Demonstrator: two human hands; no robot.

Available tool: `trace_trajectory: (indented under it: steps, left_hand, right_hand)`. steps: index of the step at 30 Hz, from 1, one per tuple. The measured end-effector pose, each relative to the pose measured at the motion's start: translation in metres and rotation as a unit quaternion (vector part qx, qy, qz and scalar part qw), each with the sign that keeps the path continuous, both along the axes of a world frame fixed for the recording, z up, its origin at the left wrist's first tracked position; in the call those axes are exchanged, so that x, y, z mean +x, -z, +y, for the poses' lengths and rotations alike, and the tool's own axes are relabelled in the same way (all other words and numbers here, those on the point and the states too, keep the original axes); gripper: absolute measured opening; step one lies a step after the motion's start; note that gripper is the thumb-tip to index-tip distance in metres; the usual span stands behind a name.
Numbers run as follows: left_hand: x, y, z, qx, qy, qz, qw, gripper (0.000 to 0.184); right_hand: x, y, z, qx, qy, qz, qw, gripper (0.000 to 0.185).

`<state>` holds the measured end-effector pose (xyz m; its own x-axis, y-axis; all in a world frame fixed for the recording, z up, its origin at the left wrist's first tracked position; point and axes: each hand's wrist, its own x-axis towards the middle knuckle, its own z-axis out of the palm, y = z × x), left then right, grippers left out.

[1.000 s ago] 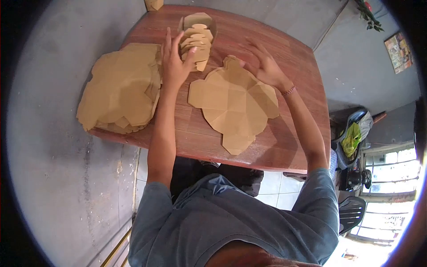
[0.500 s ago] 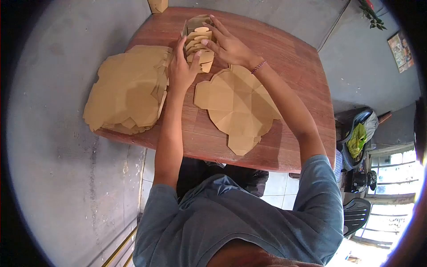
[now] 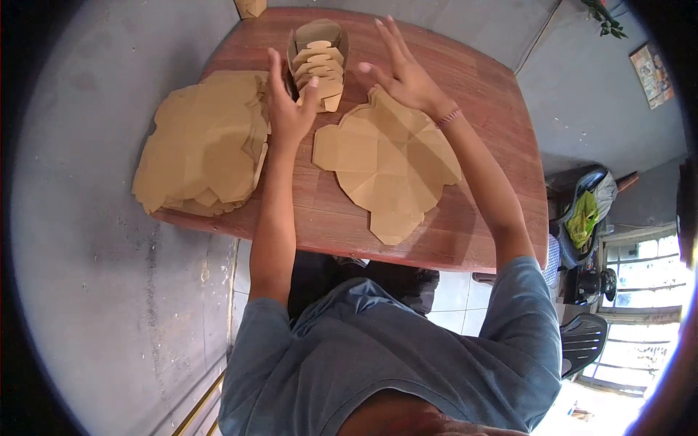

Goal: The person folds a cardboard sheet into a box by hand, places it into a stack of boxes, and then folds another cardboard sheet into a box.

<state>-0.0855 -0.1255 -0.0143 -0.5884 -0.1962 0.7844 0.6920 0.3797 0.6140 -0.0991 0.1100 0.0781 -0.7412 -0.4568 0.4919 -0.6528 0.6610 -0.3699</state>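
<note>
A row of nested, folded cardboard boxes (image 3: 320, 70) stands near the far side of the table. My left hand (image 3: 291, 109) is just to the left of it, thumb and fingers apart; whether the thumb touches the cardboard I cannot tell. To the right, my right hand (image 3: 408, 76) is clear of the row, fingers stretched out and holding nothing. Below that hand lies a flat, creased cardboard blank (image 3: 385, 171) with rounded flaps. A thick stack of similar flat blanks (image 3: 196, 142) sits left of my left forearm.
The wooden table (image 3: 487, 109) stands against grey walls. A small cardboard box (image 3: 251, 8) is at the far left corner. Beyond the table's right side are a chair with a yellow-green bag (image 3: 583, 219) and a dark plastic chair (image 3: 584, 343).
Both hands have come off the row of folded boxes. My right hand moved right and opened out; my left shifted slightly left and down. The row stays standing.
</note>
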Motion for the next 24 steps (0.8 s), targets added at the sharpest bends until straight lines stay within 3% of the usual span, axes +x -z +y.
trace_trajectory:
  steps: [1, 2, 5, 7, 10, 12, 13, 15, 17, 19, 24]
  left_hand:
    - [0.009, -0.010, 0.007, 0.088, 0.052, -0.033, 0.994, 0.067]
    - [0.009, -0.010, 0.005, 0.088, 0.053, -0.034, 0.994, 0.067]
    - [0.006, -0.009, -0.008, 0.154, 0.083, -0.101, 0.979, 0.058]
    - [0.004, -0.005, -0.021, 0.169, 0.092, -0.153, 0.969, 0.060]
    - [0.012, 0.000, -0.020, 0.197, 0.098, -0.224, 0.949, 0.067]
    - [0.033, 0.002, -0.015, 0.114, 0.029, -0.257, 0.959, 0.067]
    - [0.042, 0.007, -0.016, 0.073, 0.003, -0.263, 0.962, 0.077]
    - [0.033, 0.037, -0.020, 0.037, -0.009, -0.250, 0.968, 0.079]
    - [0.037, 0.030, -0.017, -0.033, -0.044, -0.237, 0.970, 0.080]
    - [0.032, 0.032, -0.013, -0.059, -0.038, -0.229, 0.971, 0.077]
    - [0.017, 0.042, -0.010, -0.067, 0.027, -0.230, 0.971, 0.069]
  right_hand:
    - [0.008, -0.001, 0.009, -0.017, 0.019, -0.071, 0.997, 0.087]
    - [0.010, 0.007, 0.020, -0.017, 0.020, -0.072, 0.997, 0.087]
    - [0.017, 0.032, 0.039, 0.065, 0.038, 0.029, 0.997, 0.088]
    - [0.026, 0.035, 0.039, 0.021, 0.046, -0.256, 0.965, 0.090]
    - [0.019, 0.054, 0.030, 0.023, 0.018, -0.278, 0.960, 0.104]
    - [0.000, 0.063, 0.024, 0.015, -0.020, -0.249, 0.968, 0.111]
    - [-0.011, 0.068, 0.019, 0.009, -0.054, -0.221, 0.974, 0.119]
    - [-0.030, 0.078, 0.002, -0.012, -0.064, -0.227, 0.972, 0.122]
    - [-0.052, 0.086, -0.018, -0.030, -0.072, -0.228, 0.971, 0.125]
    - [-0.071, 0.089, -0.038, -0.147, -0.205, -0.335, 0.908, 0.134]
    - [-0.067, 0.085, -0.061, -0.202, -0.203, -0.360, 0.888, 0.118]
